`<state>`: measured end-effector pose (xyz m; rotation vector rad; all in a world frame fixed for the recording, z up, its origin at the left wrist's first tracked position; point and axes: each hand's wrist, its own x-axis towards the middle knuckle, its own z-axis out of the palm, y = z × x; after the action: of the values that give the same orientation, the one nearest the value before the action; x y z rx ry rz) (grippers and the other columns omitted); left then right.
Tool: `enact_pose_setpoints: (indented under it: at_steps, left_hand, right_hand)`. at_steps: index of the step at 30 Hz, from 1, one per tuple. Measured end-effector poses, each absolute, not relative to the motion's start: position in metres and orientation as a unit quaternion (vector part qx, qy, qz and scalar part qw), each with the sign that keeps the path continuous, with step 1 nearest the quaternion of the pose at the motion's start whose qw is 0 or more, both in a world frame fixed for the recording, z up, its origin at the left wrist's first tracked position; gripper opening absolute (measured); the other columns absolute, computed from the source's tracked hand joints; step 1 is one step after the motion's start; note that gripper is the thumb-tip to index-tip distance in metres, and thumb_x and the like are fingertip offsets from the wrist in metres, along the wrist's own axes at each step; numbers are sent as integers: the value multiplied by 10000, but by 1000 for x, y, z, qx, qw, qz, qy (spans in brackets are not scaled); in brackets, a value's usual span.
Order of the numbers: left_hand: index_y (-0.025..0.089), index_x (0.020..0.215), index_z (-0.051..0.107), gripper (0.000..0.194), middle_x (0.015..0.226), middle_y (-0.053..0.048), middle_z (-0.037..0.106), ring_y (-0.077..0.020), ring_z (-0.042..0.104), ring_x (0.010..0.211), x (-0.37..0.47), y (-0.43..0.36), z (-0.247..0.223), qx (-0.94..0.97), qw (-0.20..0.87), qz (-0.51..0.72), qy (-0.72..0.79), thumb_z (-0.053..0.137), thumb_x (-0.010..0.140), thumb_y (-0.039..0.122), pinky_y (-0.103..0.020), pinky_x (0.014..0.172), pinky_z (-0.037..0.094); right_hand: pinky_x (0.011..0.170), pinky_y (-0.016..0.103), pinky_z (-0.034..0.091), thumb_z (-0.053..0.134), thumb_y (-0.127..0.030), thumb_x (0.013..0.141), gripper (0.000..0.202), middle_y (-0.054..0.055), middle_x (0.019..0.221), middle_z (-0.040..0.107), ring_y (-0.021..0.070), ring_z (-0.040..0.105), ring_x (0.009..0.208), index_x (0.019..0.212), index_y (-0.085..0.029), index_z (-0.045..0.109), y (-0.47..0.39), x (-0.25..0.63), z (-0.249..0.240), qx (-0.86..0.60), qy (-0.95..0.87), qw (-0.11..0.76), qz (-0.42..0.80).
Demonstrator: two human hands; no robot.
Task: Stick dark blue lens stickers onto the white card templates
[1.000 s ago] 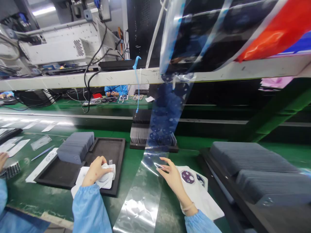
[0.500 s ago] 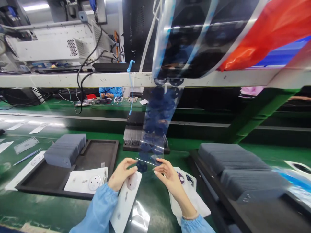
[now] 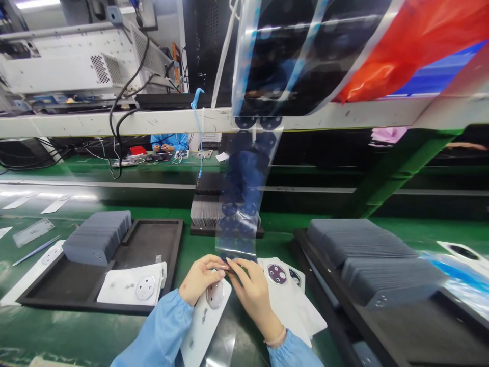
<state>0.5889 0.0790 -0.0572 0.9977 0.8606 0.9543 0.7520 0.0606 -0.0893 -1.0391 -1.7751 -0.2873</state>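
Clearly, this bit of work calls for fine fingertips: both bare hands meet over the upper end of a slim white panel with rounded corners (image 3: 202, 329). The left hand (image 3: 202, 279) has its fingers curled close together, thumb by the panel's top edge; the right hand (image 3: 250, 290) brings its bent fingers in to meet them. Something small and pinkish-brown shows between the tips, but I can't tell what it is or which fingers pinch it. To do this well, I'd suggest steadying the panel first, touching only edges, and keeping the fingertips clear of the long see-through strip printed with dark blue discs (image 3: 244, 199), whose lower end hangs just behind them. The panel lies aslant over the green worktop (image 3: 160, 336), its top end leaning rightward. It looks smooth and matt, with a shiny pinkish round patch (image 3: 215, 296) near the top, dotted with small dark holes, and grey marks below.
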Motion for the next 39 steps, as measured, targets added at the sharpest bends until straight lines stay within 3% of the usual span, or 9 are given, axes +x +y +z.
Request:
enact_pose_setpoints:
  at_steps: [3, 6, 10, 14, 17, 24, 32, 39]
  left_hand:
    - [131, 848, 643, 413, 833, -71, 743, -54, 557, 507, 591, 80, -60, 414, 681, 457, 396, 863, 610, 387, -159, 466, 393]
    - [131, 858, 648, 439, 846, -80, 753, -72, 589, 554, 590, 84, -66, 363, 645, 514, 433, 859, 604, 421, -168, 512, 435]
    - [137, 839, 632, 471, 835, -67, 757, -71, 585, 554, 580, 94, -74, 311, 554, 599, 488, 859, 580, 458, -175, 524, 438]
    - [149, 805, 604, 478, 869, -68, 761, -106, 654, 703, 571, 100, -73, 283, 505, 642, 503, 863, 561, 469, -188, 638, 482]
    - [153, 785, 591, 456, 811, -73, 762, -135, 676, 730, 574, 97, -69, 305, 500, 632, 507, 855, 579, 462, -204, 649, 490]
    - [152, 787, 615, 379, 686, -45, 727, -155, 670, 643, 589, 85, -74, 406, 514, 537, 532, 804, 656, 453, -223, 582, 476]
    - [143, 1050, 606, 553, 921, -105, 759, -210, 702, 851, 589, 83, -78, 410, 652, 459, 443, 864, 592, 315, -300, 788, 517]
    - [146, 1238, 515, 674, 951, -124, 756, -227, 700, 824, 592, 78, -72, 475, 638, 405, 451, 769, 707, 474, -313, 735, 521]
  right_hand:
    - [823, 391, 518, 560, -61, 900, 231, 102, 1016, 704, 229, 663, 939, 1074, -199, 625, 61, 750, -93, -400, -746, 517, -126]
    - [905, 450, 480, 508, -35, 887, 206, 118, 1154, 677, 265, 624, 1082, 891, -206, 623, 63, 749, -98, -418, -765, 487, -51]
    - [963, 526, 433, 639, -146, 805, 121, 115, 1234, 633, 329, 544, 1202, 734, -221, 574, 64, 752, -98, -461, -725, 454, 236]
    - [999, 480, 421, 791, -344, 717, 291, 105, 1217, 642, 308, 585, 1160, 683, -218, 532, 63, 757, -86, -406, -523, 490, 567]
    - [968, 434, 449, 836, -412, 677, 337, 77, 1179, 662, 291, 589, 1147, 688, -214, 564, 62, 757, -78, -380, -377, 518, 667]
    - [755, 307, 506, 859, -444, 631, 321, 33, 937, 676, 210, 625, 875, 678, -207, 648, 63, 755, -79, -438, -329, 546, 634]
    - [870, 361, 500, 877, -417, 604, 336, -10, 832, 641, 233, 654, 892, 793, -240, 663, 66, 766, -78, -433, -297, 589, 614]
    - [776, 323, 502, 920, -317, 537, 437, -34, 765, 646, 180, 631, 764, 789, -239, 571, 68, 771, -82, -444, -291, 613, 585]
